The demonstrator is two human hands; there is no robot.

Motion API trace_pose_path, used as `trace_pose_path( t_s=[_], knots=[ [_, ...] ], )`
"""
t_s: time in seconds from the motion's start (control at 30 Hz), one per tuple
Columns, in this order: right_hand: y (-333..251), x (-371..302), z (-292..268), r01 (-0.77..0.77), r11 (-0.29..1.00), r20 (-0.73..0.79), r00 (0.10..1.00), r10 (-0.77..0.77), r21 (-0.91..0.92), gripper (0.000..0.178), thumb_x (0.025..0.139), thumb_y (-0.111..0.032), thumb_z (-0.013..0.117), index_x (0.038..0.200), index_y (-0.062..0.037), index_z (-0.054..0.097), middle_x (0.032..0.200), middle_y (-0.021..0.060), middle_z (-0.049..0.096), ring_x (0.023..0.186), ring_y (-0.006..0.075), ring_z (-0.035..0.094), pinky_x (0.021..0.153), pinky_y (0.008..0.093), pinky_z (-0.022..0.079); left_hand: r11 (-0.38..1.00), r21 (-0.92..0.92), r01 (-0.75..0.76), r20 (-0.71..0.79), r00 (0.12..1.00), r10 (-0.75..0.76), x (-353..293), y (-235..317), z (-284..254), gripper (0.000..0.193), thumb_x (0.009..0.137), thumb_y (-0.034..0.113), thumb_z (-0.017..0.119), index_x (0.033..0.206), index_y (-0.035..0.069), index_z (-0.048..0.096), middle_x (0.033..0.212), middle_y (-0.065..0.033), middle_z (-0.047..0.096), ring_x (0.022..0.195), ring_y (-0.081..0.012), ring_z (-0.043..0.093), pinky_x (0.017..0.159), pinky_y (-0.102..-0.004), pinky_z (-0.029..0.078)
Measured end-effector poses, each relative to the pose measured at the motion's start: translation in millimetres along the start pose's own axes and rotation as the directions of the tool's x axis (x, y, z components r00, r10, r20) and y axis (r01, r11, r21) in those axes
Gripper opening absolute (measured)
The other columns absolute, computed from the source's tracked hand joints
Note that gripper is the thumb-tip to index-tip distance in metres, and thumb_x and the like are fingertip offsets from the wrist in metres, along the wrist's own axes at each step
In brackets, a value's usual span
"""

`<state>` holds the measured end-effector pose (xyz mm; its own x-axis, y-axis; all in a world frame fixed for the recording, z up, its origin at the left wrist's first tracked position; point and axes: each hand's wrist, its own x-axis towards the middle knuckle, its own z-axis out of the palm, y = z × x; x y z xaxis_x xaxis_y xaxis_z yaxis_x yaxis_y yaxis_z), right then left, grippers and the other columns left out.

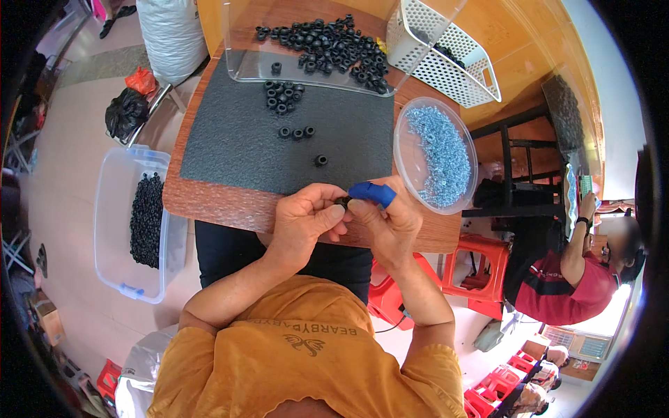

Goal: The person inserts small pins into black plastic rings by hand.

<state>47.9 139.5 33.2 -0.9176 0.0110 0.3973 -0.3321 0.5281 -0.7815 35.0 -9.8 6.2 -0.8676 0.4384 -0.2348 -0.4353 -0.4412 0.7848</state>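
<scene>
My left hand (pixel 304 213) pinches a small black round part (pixel 342 200) between thumb and fingers, just above the table's near edge. My right hand (pixel 394 224) meets it there, its thumb and index finger closed on the same part; whether a smaller piece is in that pinch is hidden. A blue cover (pixel 372 194) wraps the right index finger. Beyond my hands, a single black part (pixel 320 161) sits on the dark grey mat (pixel 233 139). Farther up lie a short row of black parts (pixel 297 134) and a small cluster (pixel 281 96).
A clear tray (pixel 244 73) with many black parts stands at the far side. To the right are a round tub (pixel 405 150) of small bluish metal pieces and a white perforated basket (pixel 481 90). A clear bin (pixel 115 209) stands left; a person (pixel 568 282) and red stools (pixel 481 268) are right.
</scene>
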Motion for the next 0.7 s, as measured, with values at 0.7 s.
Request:
trace_pose_path(
  t_s=[0.7],
  knots=[
    [8.7,-4.4,-0.2,0.253,0.950,-0.063,0.961,-0.268,-0.183,0.020,0.064,0.005,0.067,0.081,0.0011,0.059,0.081,0.0138,0.058,0.073,0.0307,0.053,0.060,0.0369,0.043,0.997,-0.062,0.050,0.045,0.998,-0.048,1.7,-2.8,-1.1,0.021,0.091,0.008,0.053,0.108,-0.004,0.055,0.084,-0.0122,0.065,0.069,-0.0140,0.062,0.058,-0.0244,0.052]
  ],
)
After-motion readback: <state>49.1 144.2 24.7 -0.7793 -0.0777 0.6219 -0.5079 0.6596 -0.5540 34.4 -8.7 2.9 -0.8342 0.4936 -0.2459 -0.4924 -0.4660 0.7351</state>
